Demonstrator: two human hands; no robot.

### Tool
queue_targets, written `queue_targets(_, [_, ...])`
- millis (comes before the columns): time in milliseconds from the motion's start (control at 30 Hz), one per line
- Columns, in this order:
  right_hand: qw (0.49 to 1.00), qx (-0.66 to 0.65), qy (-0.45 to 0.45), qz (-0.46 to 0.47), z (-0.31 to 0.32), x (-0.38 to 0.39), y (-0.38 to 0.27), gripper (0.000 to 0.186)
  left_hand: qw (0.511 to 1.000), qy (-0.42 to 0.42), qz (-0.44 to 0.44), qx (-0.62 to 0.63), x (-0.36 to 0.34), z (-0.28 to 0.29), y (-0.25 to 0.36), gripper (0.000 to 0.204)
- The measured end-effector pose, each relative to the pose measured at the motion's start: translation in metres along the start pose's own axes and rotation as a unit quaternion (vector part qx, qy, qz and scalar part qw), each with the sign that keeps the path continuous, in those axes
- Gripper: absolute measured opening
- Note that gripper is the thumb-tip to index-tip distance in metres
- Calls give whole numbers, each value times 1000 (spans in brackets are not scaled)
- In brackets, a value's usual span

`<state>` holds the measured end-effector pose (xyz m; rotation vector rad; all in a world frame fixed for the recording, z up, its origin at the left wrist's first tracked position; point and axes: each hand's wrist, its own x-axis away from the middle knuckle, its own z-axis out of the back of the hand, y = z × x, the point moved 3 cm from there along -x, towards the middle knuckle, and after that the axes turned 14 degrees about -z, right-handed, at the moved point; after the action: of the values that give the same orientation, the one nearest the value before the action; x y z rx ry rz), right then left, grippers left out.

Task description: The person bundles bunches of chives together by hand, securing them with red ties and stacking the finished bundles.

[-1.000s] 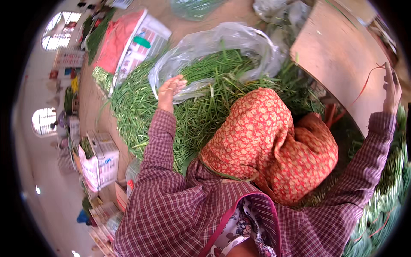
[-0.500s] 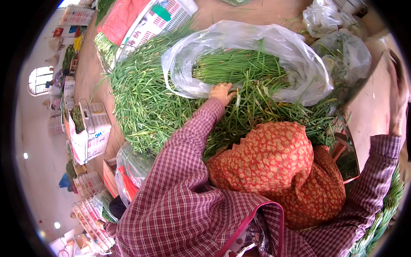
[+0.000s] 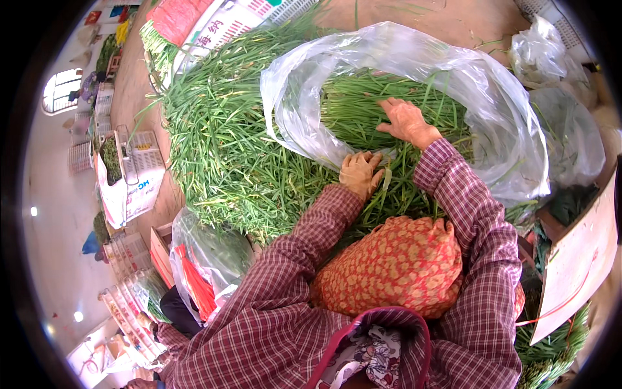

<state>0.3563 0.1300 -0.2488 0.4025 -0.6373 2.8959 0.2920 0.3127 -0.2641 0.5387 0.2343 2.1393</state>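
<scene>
A clear plastic bag (image 3: 502, 117), its mouth pulled wide, holds long green leafy stalks (image 3: 350, 97). My left hand (image 3: 359, 173) has its fingers curled over the bag's near rim. My right hand (image 3: 402, 122) reaches inside, fingers apart, resting on the stalks. A large heap of loose green leaves (image 3: 233, 149) spreads left of the bag and beneath it. Red floral cloth (image 3: 389, 269) covers my bent leg below the hands.
A white crate with red sheeting (image 3: 201, 35) stands beyond the heap, another crate (image 3: 133, 181) at left. A clear bag with red ties (image 3: 207, 266) lies lower left, near a co-worker's sleeve (image 3: 175, 340). A pale board (image 3: 576, 253) stands right, below plastic bags (image 3: 564, 136).
My right hand has swung from the board at the far right into the bag. My left hand has moved right to the bag's near rim. The view has shifted.
</scene>
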Motion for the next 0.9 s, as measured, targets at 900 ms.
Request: queue_targets(900, [998,41,-34,-39,-56,-121,33,75,985,152,61,-61,-107,31,-77,33])
